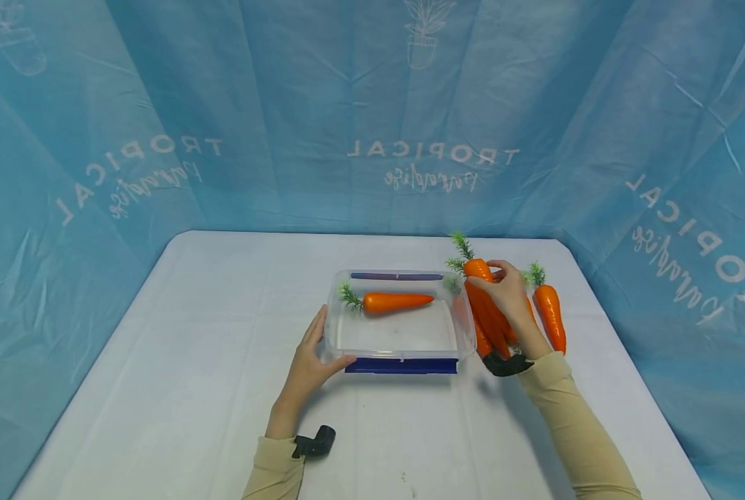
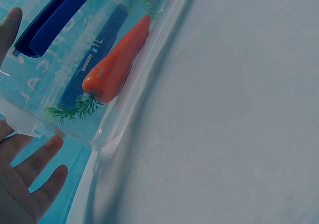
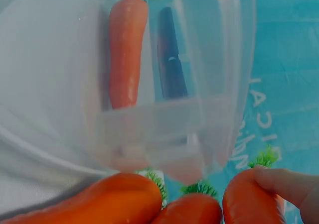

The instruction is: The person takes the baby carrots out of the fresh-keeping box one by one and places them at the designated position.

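A clear plastic container with blue clips stands on the table, without a lid on it. One orange toy carrot with green leaves lies inside, its tip to the right. My left hand rests against the container's left front corner, thumb at the front and fingers spread along the side; the left wrist view shows the fingers mostly straight. To the container's right, my right hand pinches a carrot near its leafy top, above other carrots. In the right wrist view a finger presses on that carrot.
Several carrots lie bunched beneath my right hand, partly hidden by it. Another carrot lies farther right, near the table's right edge. A white cloth covers the table, and a blue printed curtain surrounds its back and sides.
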Motion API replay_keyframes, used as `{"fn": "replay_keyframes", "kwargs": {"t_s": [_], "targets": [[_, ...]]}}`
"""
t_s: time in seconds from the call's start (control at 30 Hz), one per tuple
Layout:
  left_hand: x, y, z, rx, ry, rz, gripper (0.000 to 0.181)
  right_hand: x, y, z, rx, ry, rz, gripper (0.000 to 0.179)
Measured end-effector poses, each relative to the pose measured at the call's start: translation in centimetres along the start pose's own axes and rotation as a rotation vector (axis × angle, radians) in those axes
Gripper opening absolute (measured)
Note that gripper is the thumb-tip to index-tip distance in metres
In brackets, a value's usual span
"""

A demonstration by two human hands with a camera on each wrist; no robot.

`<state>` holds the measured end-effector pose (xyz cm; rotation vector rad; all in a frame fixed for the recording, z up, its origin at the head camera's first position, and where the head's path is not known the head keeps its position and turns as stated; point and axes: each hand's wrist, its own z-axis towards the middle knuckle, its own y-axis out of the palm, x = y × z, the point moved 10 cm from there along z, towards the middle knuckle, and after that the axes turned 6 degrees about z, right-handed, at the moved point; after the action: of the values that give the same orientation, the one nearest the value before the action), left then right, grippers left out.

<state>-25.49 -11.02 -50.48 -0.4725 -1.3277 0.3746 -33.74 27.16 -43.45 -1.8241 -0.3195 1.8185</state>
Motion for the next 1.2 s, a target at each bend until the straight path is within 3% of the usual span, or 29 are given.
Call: {"fn": "replay_keyframes", "kwargs": {"t_s": [0.6,0.93,1.2], "targets": [[0.4,-0.1,0.1,-0.002,0.004,0.009,0.106,2.6,-2.5,0.1,0.118,0.067,-0.038,0.056],[0.3,-0.2,0.0,-0.008,-0.012,0.008,0.106,4.2,-2.3,0.0,0.107,0.083,-0.098,0.055],[0.3,-0.1,0.0,-0.004,0.0,-0.012,0.105,5.4,-1.8,0.1,0.037,0.144,-0.092,0.06]]}}
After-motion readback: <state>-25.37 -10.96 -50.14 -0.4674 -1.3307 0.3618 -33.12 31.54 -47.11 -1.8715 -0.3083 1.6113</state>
